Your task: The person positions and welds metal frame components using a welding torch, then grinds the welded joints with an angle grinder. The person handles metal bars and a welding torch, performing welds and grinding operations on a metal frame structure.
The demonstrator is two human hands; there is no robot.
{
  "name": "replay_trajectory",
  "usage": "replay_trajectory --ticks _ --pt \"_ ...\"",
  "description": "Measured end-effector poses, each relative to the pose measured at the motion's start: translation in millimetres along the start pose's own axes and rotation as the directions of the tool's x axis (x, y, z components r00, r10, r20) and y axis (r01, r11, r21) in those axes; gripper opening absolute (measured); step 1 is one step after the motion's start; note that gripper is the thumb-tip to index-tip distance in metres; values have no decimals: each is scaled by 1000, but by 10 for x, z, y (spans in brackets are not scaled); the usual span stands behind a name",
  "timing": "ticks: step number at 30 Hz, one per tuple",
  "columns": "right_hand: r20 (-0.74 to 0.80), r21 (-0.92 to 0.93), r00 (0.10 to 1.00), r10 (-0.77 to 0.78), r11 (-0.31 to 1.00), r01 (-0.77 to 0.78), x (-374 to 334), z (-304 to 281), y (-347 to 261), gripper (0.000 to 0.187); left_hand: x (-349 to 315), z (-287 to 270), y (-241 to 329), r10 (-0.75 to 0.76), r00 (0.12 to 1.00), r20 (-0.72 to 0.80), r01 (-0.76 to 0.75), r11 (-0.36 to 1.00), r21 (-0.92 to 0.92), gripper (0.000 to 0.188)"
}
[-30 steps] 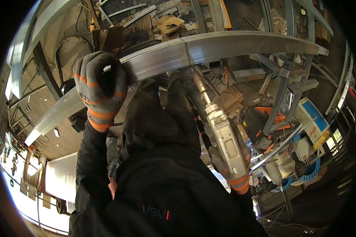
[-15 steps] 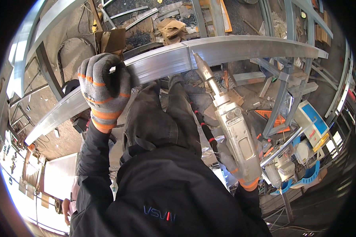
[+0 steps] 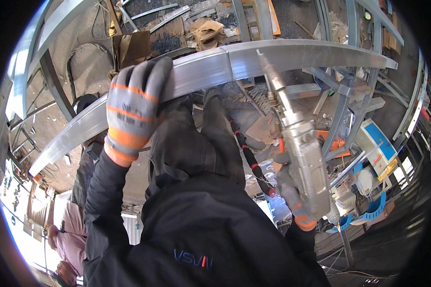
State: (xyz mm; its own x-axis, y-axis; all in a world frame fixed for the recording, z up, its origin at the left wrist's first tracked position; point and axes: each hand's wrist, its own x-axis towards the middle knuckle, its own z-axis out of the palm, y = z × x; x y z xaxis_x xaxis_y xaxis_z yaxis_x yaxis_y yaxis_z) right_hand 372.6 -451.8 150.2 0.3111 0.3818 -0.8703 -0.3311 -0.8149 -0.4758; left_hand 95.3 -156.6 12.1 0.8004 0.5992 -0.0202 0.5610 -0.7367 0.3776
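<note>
Silver beam edge (image 3: 203, 84) at left hand (image 3: 135, 107), open gap, tool (image 3: 307, 165) in right hand (image 3: 290, 191)

The long silvery metal beam (image 3: 201, 71) runs crosswise, its broad face crossed by a thin dark seam (image 3: 229, 64). The grey metal tool (image 3: 309, 162) slants up and leftward, its narrow nozzle (image 3: 272, 77) overlapping the beam right of the seam; whether they touch is unclear.

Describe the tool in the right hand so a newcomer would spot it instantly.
Find the long silver beam arching across the upper half. Below its right side, the gloved right hand holds a silvery tool. Unlike the plain bars nearby, it has a chunky body narrowing to a pointed nozzle.
</note>
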Motion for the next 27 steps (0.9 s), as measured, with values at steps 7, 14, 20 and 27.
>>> replay_trajectory --ticks 7,14,20,27 --pt "-94 95 996 -13 995 22 -114 -129 293 58 341 16 -568 60 989 136 5 902 -433 67" --pt "45 129 984 -173 978 166 -99 -97 484 69 459 24 -688 45 954 297 118 852 -509 66" --pt "26 71 985 -172 983 170 -59 41 536 68 454 116 -840 48 935 353 156 835 -528 72" --pt "7 57 985 -170 984 169 -74 38 544 68 490 77 -846 71 917 393 167 826 -539 69"
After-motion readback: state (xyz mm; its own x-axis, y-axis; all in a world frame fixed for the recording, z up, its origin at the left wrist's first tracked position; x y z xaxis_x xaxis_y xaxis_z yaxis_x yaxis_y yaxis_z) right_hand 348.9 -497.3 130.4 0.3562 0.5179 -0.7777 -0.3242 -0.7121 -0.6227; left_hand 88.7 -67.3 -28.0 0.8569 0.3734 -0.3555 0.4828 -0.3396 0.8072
